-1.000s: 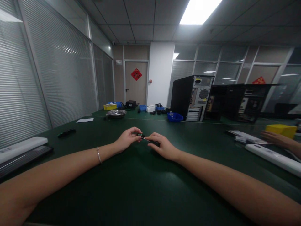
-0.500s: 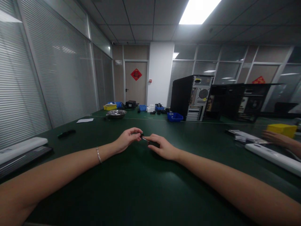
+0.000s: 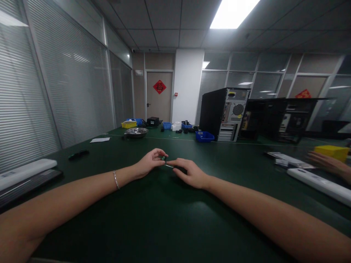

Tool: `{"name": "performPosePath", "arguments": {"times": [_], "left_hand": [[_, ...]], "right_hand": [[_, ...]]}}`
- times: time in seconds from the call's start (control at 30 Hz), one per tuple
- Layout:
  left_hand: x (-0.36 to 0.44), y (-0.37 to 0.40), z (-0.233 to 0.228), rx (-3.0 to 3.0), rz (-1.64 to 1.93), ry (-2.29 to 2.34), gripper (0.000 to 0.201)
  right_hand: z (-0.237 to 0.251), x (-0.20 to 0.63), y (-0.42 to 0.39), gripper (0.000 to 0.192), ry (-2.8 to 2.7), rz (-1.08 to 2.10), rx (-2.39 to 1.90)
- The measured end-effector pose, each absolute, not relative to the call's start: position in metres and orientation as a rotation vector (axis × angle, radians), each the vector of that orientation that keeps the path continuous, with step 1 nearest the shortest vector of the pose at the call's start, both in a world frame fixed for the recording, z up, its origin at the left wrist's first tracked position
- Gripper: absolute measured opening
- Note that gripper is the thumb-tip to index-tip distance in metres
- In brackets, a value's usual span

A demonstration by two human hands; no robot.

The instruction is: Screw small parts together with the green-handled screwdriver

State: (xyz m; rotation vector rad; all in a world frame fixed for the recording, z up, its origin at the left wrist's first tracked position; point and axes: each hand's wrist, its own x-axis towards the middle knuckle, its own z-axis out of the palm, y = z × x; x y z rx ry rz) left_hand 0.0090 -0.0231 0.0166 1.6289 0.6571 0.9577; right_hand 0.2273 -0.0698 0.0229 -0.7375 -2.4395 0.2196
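Observation:
Over the middle of the dark green table, my left hand (image 3: 153, 159) pinches a small dark part (image 3: 163, 158) that shows a bit of green between thumb and fingers. Its exact kind is too small to make out. Close by on the right, my right hand (image 3: 190, 172) is closed around a screwdriver (image 3: 169, 166). The thin metal shaft points left at the small part, and its dark handle is mostly hidden under the fingers. The tip lies at or very near the left fingertips; whether it touches the part I cannot tell.
A metal bowl (image 3: 136, 132) and a blue bin (image 3: 204, 136) stand farther back, beside a black computer tower (image 3: 219, 114). White and dark long pieces lie left. At right, another person's hand (image 3: 327, 162) is near a yellow box (image 3: 331, 152) and a white bar (image 3: 320, 184).
The small part has turned in my left fingers, so its green side shows. My right index finger stretches farther along, and the screwdriver handle is less visible. The view has shifted slightly.

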Motion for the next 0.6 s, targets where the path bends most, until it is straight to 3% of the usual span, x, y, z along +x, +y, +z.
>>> {"name": "performPosePath", "arguments": {"times": [0.6], "left_hand": [[0.0087,-0.0234,0.0162,1.919,0.939,0.674,0.030]], "right_hand": [[0.0147,0.2295,-0.0599,0.033,-2.288,0.148,-0.903]]}}
